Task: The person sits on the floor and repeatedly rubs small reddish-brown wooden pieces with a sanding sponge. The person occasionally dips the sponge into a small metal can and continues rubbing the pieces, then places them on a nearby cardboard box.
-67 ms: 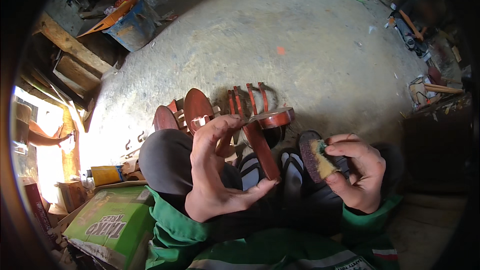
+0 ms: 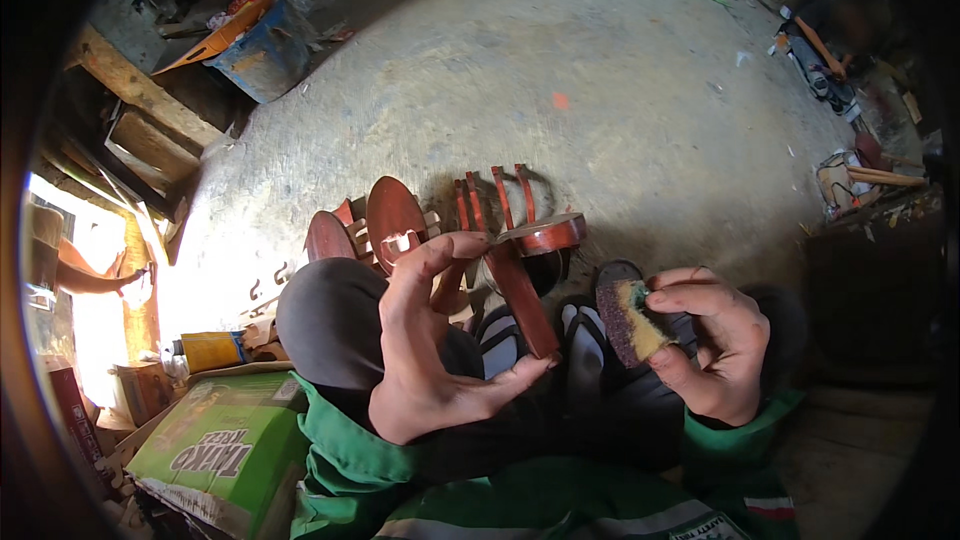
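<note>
My left hand (image 2: 425, 360) grips a reddish-brown wooden piece (image 2: 523, 302) between thumb and fingertips. A long flat bar runs down to the thumb, and a rounded, glossy part (image 2: 552, 235) sits at its far end. To the right, my right hand (image 2: 715, 345) pinches a worn sponge (image 2: 636, 325) between thumb and fingers. The sponge has yellow foam, a dark purplish rough face turned left and a greenish patch on top. It is apart from the wood. Beyond my left hand, dark red oval wooden pieces (image 2: 395, 215) and thin curved red strips (image 2: 500, 197) are on the floor.
A green cardboard box (image 2: 225, 445) lies at the lower left, with a yellow and blue container (image 2: 212, 350) beyond it. A blue bucket (image 2: 262, 55) bearing an orange basin (image 2: 235, 25) stands far left. Tools and wood scraps (image 2: 825, 65) line the right. My sandalled feet are below my hands.
The sponge has tilted slightly in my right hand, showing a little more of its foam. Otherwise both hands and the wooden piece are nearly still.
</note>
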`<state>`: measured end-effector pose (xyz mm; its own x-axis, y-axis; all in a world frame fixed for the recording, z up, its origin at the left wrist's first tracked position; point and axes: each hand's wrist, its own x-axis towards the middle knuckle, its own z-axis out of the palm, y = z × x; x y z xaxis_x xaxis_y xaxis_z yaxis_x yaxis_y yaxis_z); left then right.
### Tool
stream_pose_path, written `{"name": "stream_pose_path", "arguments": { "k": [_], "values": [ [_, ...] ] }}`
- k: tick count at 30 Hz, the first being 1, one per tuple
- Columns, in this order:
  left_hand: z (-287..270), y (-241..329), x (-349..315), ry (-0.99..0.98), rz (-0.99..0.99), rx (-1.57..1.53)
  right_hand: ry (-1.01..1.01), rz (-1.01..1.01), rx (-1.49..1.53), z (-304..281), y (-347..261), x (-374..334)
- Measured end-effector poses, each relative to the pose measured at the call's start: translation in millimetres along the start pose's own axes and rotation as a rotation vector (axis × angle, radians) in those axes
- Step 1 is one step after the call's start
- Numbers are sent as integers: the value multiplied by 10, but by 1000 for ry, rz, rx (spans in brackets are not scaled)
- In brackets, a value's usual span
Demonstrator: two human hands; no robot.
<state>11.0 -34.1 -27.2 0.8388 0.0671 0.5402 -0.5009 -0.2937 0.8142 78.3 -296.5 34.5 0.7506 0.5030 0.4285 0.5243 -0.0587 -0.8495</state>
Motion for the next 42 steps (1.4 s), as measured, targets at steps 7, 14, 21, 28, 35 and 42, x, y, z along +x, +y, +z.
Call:
{"name": "stream_pose_path", "arguments": {
  "k": [7,14,21,28,35,42],
  "values": [
    [25,-39,8,87,-129,-238,6,-16,-8,-7,8,10],
    [-122,-33,73,135,-580,-1125,10,5,163,40,-1,-27],
    [-122,-74,62,256,-454,-1285,-89,91,284,217,-24,-76],
    [16,76,97,228,-457,-879,120,44,187,589,-176,-113],
    [67,81,36,152,-287,-707,222,-42,-61,684,-206,-39],
    [12,37,-51,123,-188,-552,217,13,-88,786,-221,-21]
  ]
}}
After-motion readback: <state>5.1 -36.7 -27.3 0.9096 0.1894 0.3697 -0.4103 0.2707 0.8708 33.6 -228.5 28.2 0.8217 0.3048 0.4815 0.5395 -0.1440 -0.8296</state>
